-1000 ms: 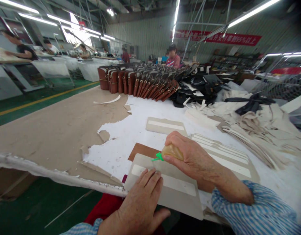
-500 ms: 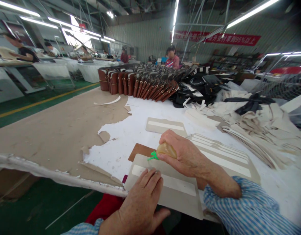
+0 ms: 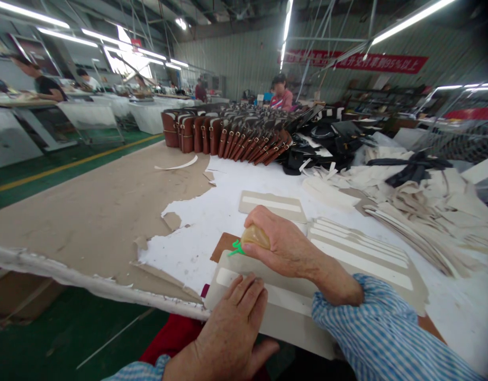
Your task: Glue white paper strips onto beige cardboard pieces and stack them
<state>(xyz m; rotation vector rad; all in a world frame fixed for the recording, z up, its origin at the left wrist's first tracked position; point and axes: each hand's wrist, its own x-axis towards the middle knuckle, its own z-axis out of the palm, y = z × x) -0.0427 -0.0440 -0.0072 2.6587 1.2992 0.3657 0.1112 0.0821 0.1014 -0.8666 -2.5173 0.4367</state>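
Observation:
My right hand [image 3: 281,243] is wrapped round a soft, yellowish squeeze bottle [image 3: 255,237] with a green nozzle [image 3: 236,247]. The nozzle tip is at the far left edge of a beige panel [image 3: 295,330] that carries a white strip [image 3: 286,300]. My left hand [image 3: 238,312] lies on this panel near its left end, fingers stretched out and thumb apart. A piece of brown leather [image 3: 227,244] shows from under the panel's far edge. Just beyond my right hand lies a smaller beige panel [image 3: 273,205] with a white strip.
Overlapping beige panels with white strips [image 3: 363,254] lie to the right. Brown bags [image 3: 228,135] stand in a row at the back, beside black bags [image 3: 327,135]. Cream scraps [image 3: 438,196] are heaped at right. Torn white paper [image 3: 188,238] covers part of the table [image 3: 101,211]. A person [image 3: 282,95] is behind the bags.
My right hand and the bottle have moved left along the panel's far edge, towards its left corner. The left hand stays flat on the panel.

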